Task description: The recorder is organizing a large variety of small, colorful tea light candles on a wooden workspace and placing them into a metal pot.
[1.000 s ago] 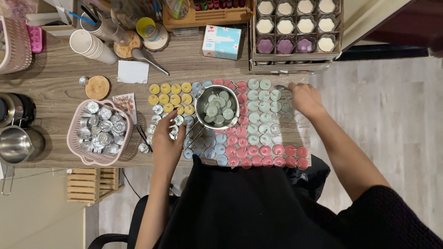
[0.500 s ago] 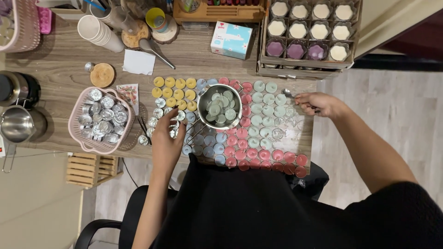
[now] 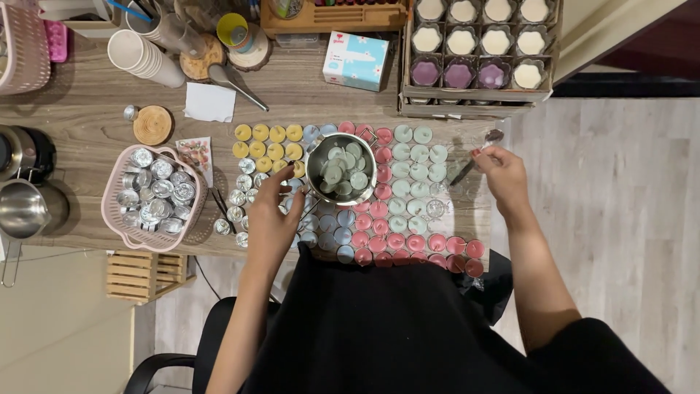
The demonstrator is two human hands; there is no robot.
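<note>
Two bare hands over a wooden bench [image 3: 87,109] covered in tealights, seen from above. Left hand [image 3: 271,219] sits at the lower-left edge of a steel bowl [image 3: 340,169], fingers [image 3: 281,184] curled and reaching up toward the bowl's rim and handle; can't tell if they actually grip anything, contact point is hidden by the hand itself. Bowl holds pale green wax discs and rests on top of the candle rows, mid-bench. Right hand [image 3: 502,174] is out at the right end of the bench, fingers pinched closed on the handle of a metal spoon [image 3: 477,155], spoon bowl pointing up-right, handle slanting down-left over the clear cups.

Around the bowl: yellow tealights [image 3: 268,141] to its upper left, pale green tealights [image 3: 419,162] to its right, pink tealights [image 3: 408,241] along the near edge, blue-grey ones [image 3: 328,226] just below the bowl. Empty silver cups lie loose beside the left hand.

Pink basket [image 3: 117,193] at left, full of empty metal cups. Round wooden coaster [image 3: 152,125] above it, white paper square [image 3: 209,102] just beside that. Stack of paper cups [image 3: 142,58] top left. Small blue-and-white box [image 3: 356,60] top centre. Cardboard tray [image 3: 477,93] top right with flower-shaped candles, white and purple. Steel pitcher [image 3: 22,208] at far left edge. Person wears black.
</note>
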